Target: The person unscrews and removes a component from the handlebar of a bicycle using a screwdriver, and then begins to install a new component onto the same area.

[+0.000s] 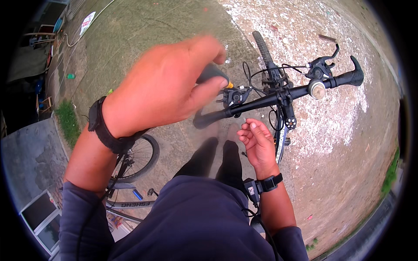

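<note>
My left hand (pixel 167 82) is raised close to the view and slightly blurred. Its thumb and fingers wrap round a dark grey tool handle (pixel 212 74) with a yellow end; the rest of the tool is hidden. That end points at the brake and shifter unit (pixel 236 96) on the left side of the bicycle's black handlebar (pixel 257 103). Below the bar, my right hand (pixel 260 140) is closed in a pinch, palm turned up. Whatever lies between its fingertips is too small to make out.
A round bell (pixel 317 89), a right brake lever (pixel 333 56) and a curved grip (pixel 355 76) sit on the bar. The front tyre (pixel 262 45) points away. Another bicycle wheel (pixel 139 158) stands at my left, near a grey frame tube (pixel 133 204). Rough concrete (pixel 344 174) lies around.
</note>
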{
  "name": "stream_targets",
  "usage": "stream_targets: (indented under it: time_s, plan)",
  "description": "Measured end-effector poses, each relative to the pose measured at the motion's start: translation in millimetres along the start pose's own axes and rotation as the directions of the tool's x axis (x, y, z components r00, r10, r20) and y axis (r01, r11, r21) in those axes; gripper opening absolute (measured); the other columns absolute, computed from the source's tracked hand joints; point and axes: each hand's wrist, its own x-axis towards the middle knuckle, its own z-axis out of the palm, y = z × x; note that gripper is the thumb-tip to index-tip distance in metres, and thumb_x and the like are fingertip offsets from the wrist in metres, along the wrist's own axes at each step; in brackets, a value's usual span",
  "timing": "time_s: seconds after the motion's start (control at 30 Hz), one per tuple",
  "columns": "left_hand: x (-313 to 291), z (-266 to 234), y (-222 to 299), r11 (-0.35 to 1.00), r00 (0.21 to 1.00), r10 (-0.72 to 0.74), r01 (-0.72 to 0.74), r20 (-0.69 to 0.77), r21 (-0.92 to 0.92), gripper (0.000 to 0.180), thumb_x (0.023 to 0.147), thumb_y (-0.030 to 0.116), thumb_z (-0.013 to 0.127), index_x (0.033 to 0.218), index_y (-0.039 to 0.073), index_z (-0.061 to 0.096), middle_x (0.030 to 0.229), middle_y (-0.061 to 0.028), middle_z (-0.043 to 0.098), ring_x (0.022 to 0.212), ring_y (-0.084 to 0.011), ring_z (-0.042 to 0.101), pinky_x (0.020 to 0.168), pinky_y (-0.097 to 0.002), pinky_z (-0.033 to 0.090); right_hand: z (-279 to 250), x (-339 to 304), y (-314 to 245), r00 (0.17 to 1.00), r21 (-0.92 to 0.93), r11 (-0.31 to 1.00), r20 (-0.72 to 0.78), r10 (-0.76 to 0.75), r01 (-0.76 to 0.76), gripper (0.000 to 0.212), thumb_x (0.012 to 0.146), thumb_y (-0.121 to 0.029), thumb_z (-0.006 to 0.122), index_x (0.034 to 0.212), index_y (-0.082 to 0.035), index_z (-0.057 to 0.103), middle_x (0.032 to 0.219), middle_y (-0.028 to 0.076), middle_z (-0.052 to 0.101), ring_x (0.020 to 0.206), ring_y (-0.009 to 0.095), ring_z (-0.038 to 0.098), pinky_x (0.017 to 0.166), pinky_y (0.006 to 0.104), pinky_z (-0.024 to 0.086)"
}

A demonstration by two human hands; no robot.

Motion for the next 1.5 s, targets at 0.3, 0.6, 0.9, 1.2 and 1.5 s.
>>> stream_targets:
  time_s: [0.3,0.6,0.9,1.2,1.5]
  plan:
    - [-1,2,3,1.0,1.0,-0.002,0.002,0.018,-0.005,0.039,0.079,0.014,0.078,0.11,0.006,0.056,0.1,-0.0134,0.06,0.087,-0.0375,0.061,0.074,-0.0417,0.049,-2,0,1,1.0,0.005,1.0,0.004,-0.003,0.003,0.02,0.103,-0.014,0.062,0.118,-0.003,0.068,0.101,0.009,0.073,0.089,0.021,0.073,0.078,0.0311,0.058]
    - [-1,0,6,0.997,0.998,-0.066,0.066,0.008,0.036,0.035,0.078,0.005,0.072,0.108,0.006,0.054,0.099,-0.0134,0.058,0.088,-0.0361,0.061,0.074,-0.0407,0.049,-4,0,0,1.0,0.024,0.999,-0.013,0.022,-0.021,0.027,0.105,-0.017,0.052,0.122,0.002,0.063,0.103,0.013,0.072,0.091,0.026,0.072,0.079,0.0341,0.059]
    - [-2,4,3,0.984,0.994,0.11,-0.113,-0.027,-0.141,0.04,0.072,-0.006,0.067,0.108,0.005,0.053,0.102,-0.0128,0.057,0.091,-0.0356,0.059,0.08,-0.0389,0.049,-3,0,-2,0.999,0.03,0.999,-0.002,0.04,-0.04,0.031,0.104,-0.015,0.046,0.126,0.003,0.059,0.102,0.016,0.071,0.09,0.028,0.072,0.079,0.036,0.059]
    - [-5,10,2,0.999,0.999,0.03,-0.032,-0.034,-0.037,0.043,0.074,0.0,0.071,0.113,0.006,0.055,0.105,-0.0132,0.058,0.092,-0.0351,0.06,0.078,-0.0393,0.049,-3,-2,-2,0.999,0.001,0.999,-0.01,0.046,-0.046,0.028,0.104,-0.013,0.049,0.125,0.002,0.059,0.101,0.016,0.071,0.089,0.027,0.072,0.08,0.0356,0.059]
    - [-7,10,2,1.0,0.998,-0.024,0.024,-0.052,0.0,0.045,0.074,0.005,0.075,0.115,0.006,0.056,0.107,-0.015,0.058,0.094,-0.0347,0.062,0.077,-0.0406,0.05,-1,-2,-3,0.999,-0.028,0.998,0.006,0.049,-0.049,0.027,0.105,-0.014,0.049,0.124,0.001,0.06,0.101,0.014,0.071,0.089,0.026,0.072,0.08,0.0355,0.058]
